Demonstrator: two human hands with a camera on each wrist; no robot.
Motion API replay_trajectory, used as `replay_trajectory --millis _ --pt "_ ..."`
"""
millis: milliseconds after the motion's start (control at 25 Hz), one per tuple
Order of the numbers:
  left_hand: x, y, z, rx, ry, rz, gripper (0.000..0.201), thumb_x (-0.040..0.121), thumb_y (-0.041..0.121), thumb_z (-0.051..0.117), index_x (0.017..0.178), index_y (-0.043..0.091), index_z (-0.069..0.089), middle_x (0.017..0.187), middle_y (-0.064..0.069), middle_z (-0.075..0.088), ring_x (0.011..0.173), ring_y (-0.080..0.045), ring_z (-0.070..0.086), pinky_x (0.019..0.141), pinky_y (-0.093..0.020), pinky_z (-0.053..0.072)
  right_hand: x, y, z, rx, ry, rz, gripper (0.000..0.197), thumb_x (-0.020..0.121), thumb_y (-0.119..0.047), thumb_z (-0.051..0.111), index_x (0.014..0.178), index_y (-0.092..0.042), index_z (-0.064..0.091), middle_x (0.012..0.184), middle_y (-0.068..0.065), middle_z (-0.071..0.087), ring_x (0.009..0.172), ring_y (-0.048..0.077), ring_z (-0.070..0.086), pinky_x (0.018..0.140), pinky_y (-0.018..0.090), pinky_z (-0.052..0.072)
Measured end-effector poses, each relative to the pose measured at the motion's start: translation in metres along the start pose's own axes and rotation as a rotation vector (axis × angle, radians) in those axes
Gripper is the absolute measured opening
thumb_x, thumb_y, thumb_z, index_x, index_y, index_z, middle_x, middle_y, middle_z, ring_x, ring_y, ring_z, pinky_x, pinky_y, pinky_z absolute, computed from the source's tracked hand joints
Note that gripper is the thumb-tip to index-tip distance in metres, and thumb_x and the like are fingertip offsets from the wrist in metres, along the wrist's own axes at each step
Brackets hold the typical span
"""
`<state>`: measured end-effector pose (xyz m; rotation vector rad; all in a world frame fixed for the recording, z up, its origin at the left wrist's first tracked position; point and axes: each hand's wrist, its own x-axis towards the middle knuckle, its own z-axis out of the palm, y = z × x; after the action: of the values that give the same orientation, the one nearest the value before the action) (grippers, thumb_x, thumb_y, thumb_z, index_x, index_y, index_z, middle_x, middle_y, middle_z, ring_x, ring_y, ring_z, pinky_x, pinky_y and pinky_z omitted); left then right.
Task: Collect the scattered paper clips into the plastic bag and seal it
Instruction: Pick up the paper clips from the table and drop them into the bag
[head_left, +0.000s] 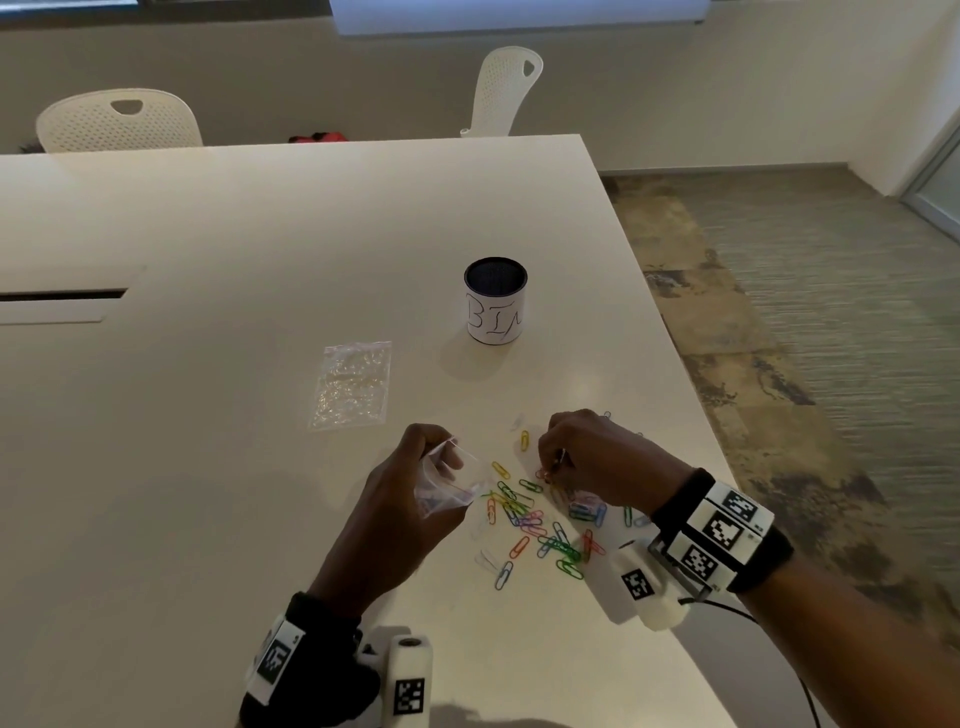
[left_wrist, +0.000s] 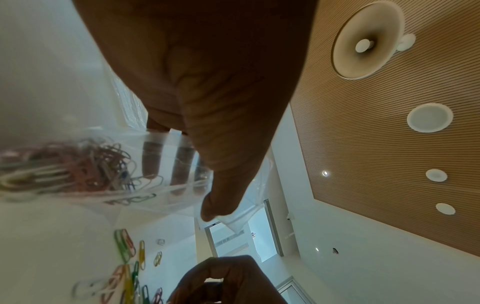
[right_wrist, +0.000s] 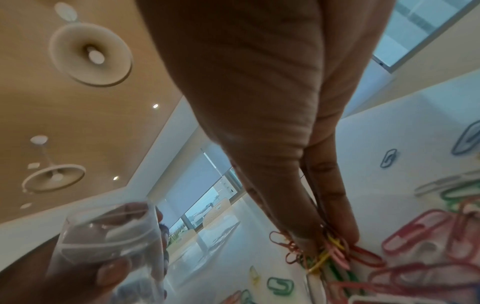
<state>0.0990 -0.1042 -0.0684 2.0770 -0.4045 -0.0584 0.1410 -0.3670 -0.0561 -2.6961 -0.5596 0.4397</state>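
Note:
My left hand (head_left: 415, 478) holds a small clear plastic bag (head_left: 449, 480) just above the table, its mouth held wide by my fingers (left_wrist: 179, 164) inside and thumb outside. Several paper clips (left_wrist: 78, 164) lie inside the bag. My right hand (head_left: 576, 457) pinches a bunch of coloured clips (right_wrist: 327, 253) between thumb and fingertips, low over the pile. Several loose coloured paper clips (head_left: 535, 525) are scattered on the white table (head_left: 260, 234) between and below my hands. In the right wrist view the bag (right_wrist: 109, 236) sits at lower left.
A white cup with a dark inside, marked "BIN" (head_left: 495, 301), stands beyond the clips. A second flat clear packet (head_left: 353, 384) lies to its left. The table's right edge (head_left: 691, 374) runs close to my right hand. Two white chairs (head_left: 119, 122) stand at the far side.

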Motion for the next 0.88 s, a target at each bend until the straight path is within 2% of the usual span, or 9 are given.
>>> replay_trajectory --millis 120,200,280,360,520,680,760,840,880 --pt "0.000 -0.001 0.000 -0.026 -0.004 0.002 0.046 0.084 0.022 0.084 0.116 0.025 0.052 0.104 0.010 0.067 0.096 -0.009 0.067 0.073 -0.012 0.057 0.002 0.011 -0.003 0.123 0.025 0.032 0.010 0.088 -0.015 0.080 0.096 -0.009 0.078 0.101 0.001 0.071 0.084 0.011 0.070 0.079 0.022 0.060" --pt "0.000 -0.001 0.000 -0.042 -0.009 -0.003 0.046 0.084 0.020 0.084 0.116 0.025 0.052 0.104 0.010 0.067 0.096 -0.008 0.068 0.073 -0.011 0.057 0.000 0.015 -0.005 0.224 0.049 0.051 0.008 0.086 -0.013 0.082 0.093 -0.011 0.079 0.096 -0.001 0.074 0.081 0.005 0.071 0.075 0.012 0.057" --pt "0.000 -0.002 -0.001 -0.051 -0.011 -0.001 0.045 0.084 0.020 0.084 0.116 0.025 0.052 0.104 0.010 0.067 0.098 -0.009 0.068 0.074 -0.012 0.058 -0.001 0.016 -0.008 0.305 0.080 0.068 0.007 0.085 -0.010 0.081 0.092 -0.013 0.079 0.094 -0.002 0.077 0.080 0.004 0.073 0.074 0.007 0.056" --pt "0.000 -0.003 -0.001 -0.049 -0.003 0.004 0.046 0.083 0.022 0.084 0.117 0.026 0.052 0.104 0.010 0.067 0.098 -0.012 0.068 0.074 -0.015 0.060 -0.005 0.015 -0.011 0.415 0.107 0.104 0.008 0.085 -0.008 0.081 0.091 -0.012 0.081 0.093 -0.002 0.079 0.083 0.006 0.076 0.076 0.010 0.057" --pt "0.001 -0.005 0.000 -0.048 -0.002 0.012 0.047 0.083 0.025 0.085 0.117 0.027 0.052 0.104 0.011 0.066 0.098 -0.015 0.067 0.074 -0.023 0.063 -0.015 0.001 -0.025 0.742 0.112 0.163 0.010 0.086 -0.007 0.080 0.095 -0.010 0.079 0.091 0.001 0.082 0.088 0.013 0.079 0.077 0.021 0.061" --pt "0.003 -0.006 0.002 -0.055 -0.015 0.013 0.049 0.081 0.028 0.086 0.117 0.025 0.052 0.103 0.012 0.066 0.099 -0.013 0.066 0.072 -0.015 0.059 -0.020 -0.024 -0.038 0.905 0.141 0.101 0.015 0.085 -0.008 0.080 0.099 -0.006 0.078 0.097 0.003 0.082 0.096 0.018 0.079 0.090 0.033 0.062" --pt "0.002 -0.006 0.003 -0.045 -0.017 0.012 0.050 0.082 0.025 0.087 0.117 0.026 0.052 0.104 0.013 0.066 0.100 -0.011 0.066 0.073 -0.014 0.058 -0.020 -0.037 -0.041 0.953 0.112 0.060 0.014 0.086 -0.009 0.080 0.100 -0.007 0.078 0.098 0.007 0.082 0.096 0.023 0.079 0.091 0.039 0.063" --pt "0.002 -0.006 0.002 -0.023 -0.014 0.013 0.051 0.082 0.022 0.087 0.118 0.027 0.051 0.104 0.015 0.066 0.099 -0.006 0.067 0.072 -0.012 0.057 -0.019 -0.050 -0.042 0.922 0.070 0.023 0.012 0.087 -0.011 0.079 0.099 -0.011 0.078 0.096 0.006 0.082 0.092 0.023 0.079 0.085 0.038 0.064" --pt "0.002 -0.005 0.002 -0.019 -0.013 0.014 0.052 0.082 0.021 0.087 0.119 0.026 0.051 0.104 0.015 0.067 0.097 -0.004 0.068 0.071 -0.011 0.056 -0.018 -0.056 -0.041 0.881 0.062 0.001 0.011 0.087 -0.013 0.079 0.098 -0.013 0.078 0.093 0.003 0.082 0.089 0.020 0.080 0.083 0.033 0.064"
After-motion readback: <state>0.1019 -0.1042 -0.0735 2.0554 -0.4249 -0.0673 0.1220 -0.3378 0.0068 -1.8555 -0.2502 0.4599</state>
